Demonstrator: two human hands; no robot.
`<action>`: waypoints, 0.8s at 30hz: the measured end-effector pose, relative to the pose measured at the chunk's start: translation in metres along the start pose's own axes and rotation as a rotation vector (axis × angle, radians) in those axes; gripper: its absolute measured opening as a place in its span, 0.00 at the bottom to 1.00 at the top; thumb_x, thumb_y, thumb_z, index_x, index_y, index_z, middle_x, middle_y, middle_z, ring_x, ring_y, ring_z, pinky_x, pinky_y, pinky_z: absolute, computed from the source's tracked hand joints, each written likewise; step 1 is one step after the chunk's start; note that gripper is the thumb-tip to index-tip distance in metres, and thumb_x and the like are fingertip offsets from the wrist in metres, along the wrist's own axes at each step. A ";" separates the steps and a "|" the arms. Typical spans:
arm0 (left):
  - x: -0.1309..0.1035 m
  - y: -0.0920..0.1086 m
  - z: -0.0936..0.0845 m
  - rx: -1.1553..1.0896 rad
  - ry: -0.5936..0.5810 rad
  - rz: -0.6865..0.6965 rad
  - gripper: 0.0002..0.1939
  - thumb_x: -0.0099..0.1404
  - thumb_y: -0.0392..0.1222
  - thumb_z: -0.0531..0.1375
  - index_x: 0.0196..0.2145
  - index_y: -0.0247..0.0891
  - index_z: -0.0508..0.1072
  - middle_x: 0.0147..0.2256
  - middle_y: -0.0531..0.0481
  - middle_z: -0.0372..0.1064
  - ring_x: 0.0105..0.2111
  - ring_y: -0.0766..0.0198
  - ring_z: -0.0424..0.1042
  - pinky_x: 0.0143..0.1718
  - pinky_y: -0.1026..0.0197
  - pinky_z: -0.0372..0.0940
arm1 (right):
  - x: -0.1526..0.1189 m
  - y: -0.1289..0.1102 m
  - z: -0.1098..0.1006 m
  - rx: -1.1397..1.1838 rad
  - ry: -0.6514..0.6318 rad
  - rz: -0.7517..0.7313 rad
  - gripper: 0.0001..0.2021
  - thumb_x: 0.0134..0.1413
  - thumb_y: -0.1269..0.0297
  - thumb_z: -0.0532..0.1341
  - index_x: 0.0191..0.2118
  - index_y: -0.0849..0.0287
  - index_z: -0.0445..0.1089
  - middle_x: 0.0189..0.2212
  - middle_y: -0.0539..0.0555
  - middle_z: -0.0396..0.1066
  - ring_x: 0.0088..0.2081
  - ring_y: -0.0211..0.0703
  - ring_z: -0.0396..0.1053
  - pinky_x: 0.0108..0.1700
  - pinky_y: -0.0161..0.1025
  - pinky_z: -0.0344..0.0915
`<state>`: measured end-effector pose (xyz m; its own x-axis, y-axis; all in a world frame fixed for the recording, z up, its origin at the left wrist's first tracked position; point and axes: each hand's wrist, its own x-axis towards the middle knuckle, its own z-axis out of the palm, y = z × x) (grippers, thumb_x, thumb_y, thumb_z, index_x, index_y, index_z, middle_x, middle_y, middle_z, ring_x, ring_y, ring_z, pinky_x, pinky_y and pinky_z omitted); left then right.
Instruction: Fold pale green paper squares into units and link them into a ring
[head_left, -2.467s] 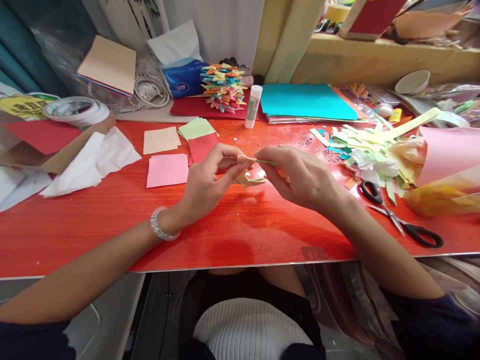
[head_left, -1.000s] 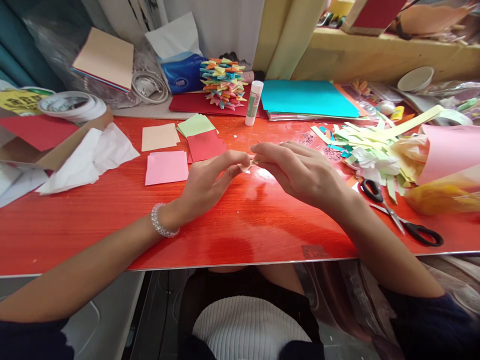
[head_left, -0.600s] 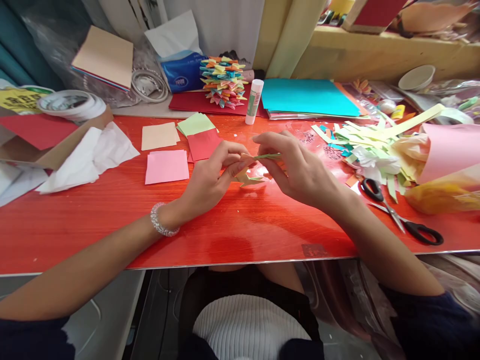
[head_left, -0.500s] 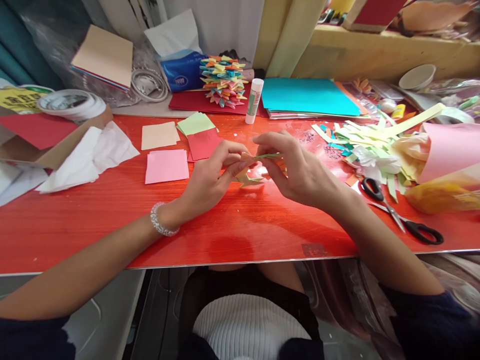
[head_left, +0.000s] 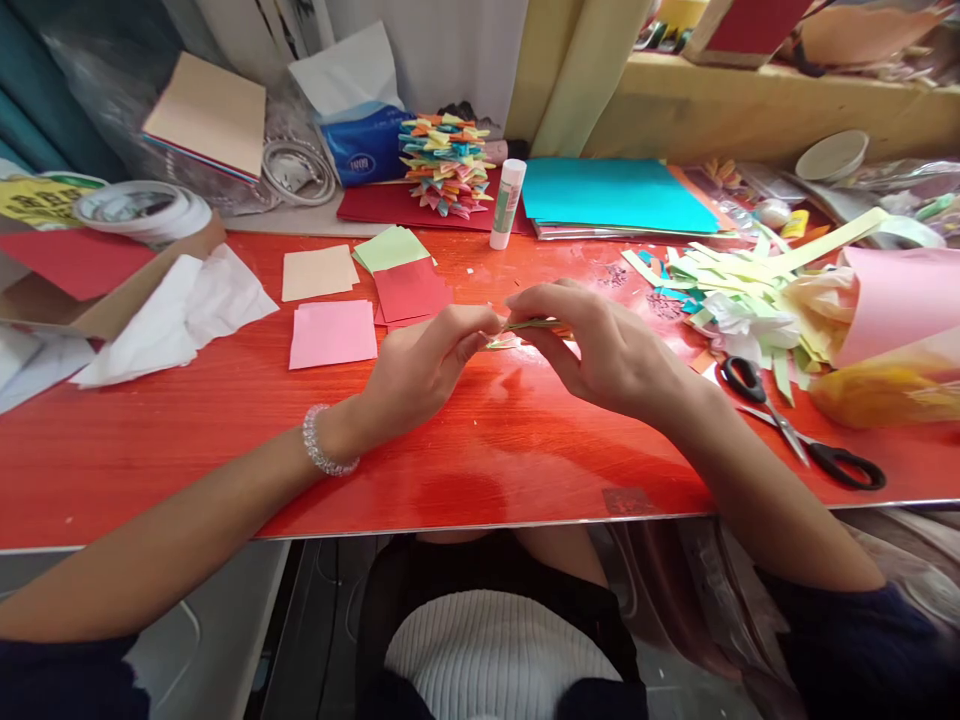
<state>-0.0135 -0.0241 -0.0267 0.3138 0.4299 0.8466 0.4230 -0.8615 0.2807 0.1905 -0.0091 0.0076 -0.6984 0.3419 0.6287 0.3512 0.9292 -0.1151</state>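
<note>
My left hand (head_left: 424,365), with a beaded bracelet at the wrist, pinches the left end of a small folded paper piece (head_left: 536,324). On the other side, my right hand (head_left: 600,345) has its thumb and fingers closed on the same piece, which looks green with some orange and is mostly hidden by the fingers. The hands meet above the red table (head_left: 480,470). Left of them lie pink squares (head_left: 333,334), red squares (head_left: 411,290), green squares (head_left: 394,247) and beige squares (head_left: 319,273). A glue stick (head_left: 508,204) stands upright behind the hands.
Black-handled scissors (head_left: 791,430) lie open at the right, by a heap of paper strips (head_left: 739,265). At the back are a folded-paper model (head_left: 447,165), a tissue pack (head_left: 364,145) and blue sheets (head_left: 615,195). An open box (head_left: 112,310) stands left.
The folded piece has tilted between my fingers, so less of its orange and green lower part shows. My left fingers have shifted slightly over it; my right hand has barely moved.
</note>
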 end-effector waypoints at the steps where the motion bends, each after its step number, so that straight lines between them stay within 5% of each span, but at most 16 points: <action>1: 0.001 -0.001 -0.001 0.022 0.007 0.056 0.12 0.67 0.31 0.56 0.47 0.42 0.65 0.35 0.54 0.75 0.33 0.72 0.77 0.32 0.71 0.72 | 0.000 0.000 0.000 0.012 -0.005 0.003 0.14 0.66 0.71 0.49 0.55 0.54 0.56 0.40 0.53 0.69 0.42 0.41 0.71 0.42 0.42 0.70; 4: 0.001 -0.002 -0.002 0.056 0.001 0.150 0.11 0.67 0.30 0.54 0.46 0.40 0.65 0.33 0.54 0.75 0.33 0.72 0.77 0.34 0.71 0.71 | -0.001 -0.001 -0.001 0.019 -0.028 0.012 0.15 0.66 0.70 0.49 0.56 0.52 0.56 0.41 0.52 0.69 0.42 0.42 0.71 0.43 0.44 0.71; 8: -0.001 -0.001 0.000 0.048 -0.031 0.110 0.10 0.68 0.32 0.53 0.46 0.41 0.64 0.35 0.54 0.75 0.33 0.71 0.77 0.33 0.70 0.71 | -0.002 -0.003 -0.001 0.005 -0.053 -0.006 0.18 0.65 0.72 0.49 0.58 0.50 0.54 0.44 0.53 0.68 0.45 0.43 0.71 0.44 0.45 0.70; 12: 0.000 0.003 0.001 -0.103 -0.043 -0.175 0.07 0.68 0.35 0.55 0.44 0.42 0.64 0.36 0.55 0.74 0.35 0.69 0.78 0.31 0.69 0.71 | 0.001 -0.005 -0.001 0.113 -0.051 0.068 0.21 0.64 0.70 0.51 0.60 0.49 0.50 0.53 0.55 0.63 0.48 0.44 0.70 0.45 0.45 0.71; 15: 0.005 0.007 0.001 -0.296 -0.027 -0.473 0.05 0.67 0.39 0.57 0.41 0.43 0.64 0.33 0.56 0.74 0.35 0.67 0.78 0.34 0.66 0.72 | 0.007 -0.009 -0.003 0.200 0.071 0.187 0.25 0.61 0.67 0.57 0.61 0.50 0.51 0.57 0.57 0.60 0.50 0.44 0.68 0.48 0.44 0.70; 18: 0.011 0.010 -0.001 -0.453 -0.016 -0.668 0.07 0.66 0.44 0.59 0.40 0.43 0.64 0.31 0.56 0.74 0.36 0.63 0.78 0.38 0.61 0.73 | 0.011 -0.011 -0.006 0.236 0.194 0.418 0.18 0.60 0.65 0.59 0.55 0.50 0.60 0.49 0.55 0.68 0.48 0.45 0.69 0.48 0.43 0.69; 21: 0.015 0.012 -0.002 -0.534 -0.030 -0.758 0.10 0.64 0.44 0.60 0.42 0.43 0.64 0.32 0.54 0.75 0.39 0.60 0.78 0.40 0.59 0.74 | 0.013 -0.009 -0.007 0.288 0.152 0.616 0.05 0.59 0.62 0.60 0.40 0.54 0.70 0.33 0.51 0.72 0.36 0.41 0.71 0.38 0.40 0.69; 24: 0.015 0.014 -0.004 -0.570 -0.061 -0.800 0.12 0.64 0.44 0.60 0.44 0.42 0.65 0.34 0.53 0.75 0.40 0.59 0.78 0.39 0.60 0.74 | 0.013 -0.006 -0.006 0.306 0.128 0.667 0.07 0.57 0.63 0.62 0.29 0.58 0.70 0.26 0.49 0.70 0.28 0.37 0.67 0.31 0.37 0.64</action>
<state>-0.0059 -0.0310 -0.0080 0.1637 0.9424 0.2918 0.0611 -0.3049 0.9504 0.1829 -0.0113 0.0214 -0.3133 0.8454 0.4326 0.4727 0.5339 -0.7011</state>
